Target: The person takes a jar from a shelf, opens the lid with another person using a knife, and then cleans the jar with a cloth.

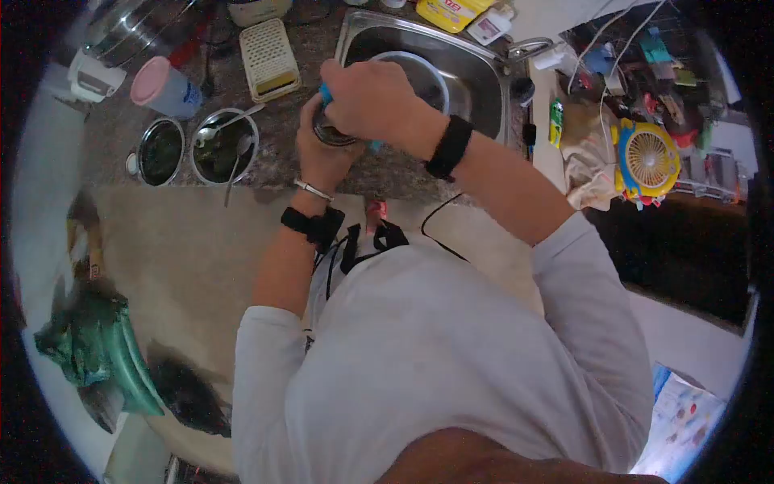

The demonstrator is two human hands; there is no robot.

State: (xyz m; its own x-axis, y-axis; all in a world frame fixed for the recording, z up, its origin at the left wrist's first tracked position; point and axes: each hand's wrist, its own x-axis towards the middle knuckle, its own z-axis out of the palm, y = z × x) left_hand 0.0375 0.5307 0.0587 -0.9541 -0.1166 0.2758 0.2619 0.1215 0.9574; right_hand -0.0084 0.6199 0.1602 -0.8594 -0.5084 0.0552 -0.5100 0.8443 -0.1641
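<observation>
My left hand [321, 160] is wrapped round a small round container [332, 135] with a dark inside, held over the counter's front edge by the sink. Bits of blue show at opposite sides of it. My right hand [371, 98] is closed in a fist over the container's top; what its fingers grip is hidden. Left of my hands stand two round metal bowls with dark contents: one [226, 145] has two spoons resting in it, the other [161, 152] sits beside it. A box grater [269, 60] lies just beyond my left hand.
A steel sink [476, 89] with a round basin in it lies behind my right hand. A tub with a pink lid [160, 85] and a white jug [95, 77] stand at left. A yellow-blue fan [647, 159] and clutter are at right. A yellow packet [451, 12] lies behind the sink.
</observation>
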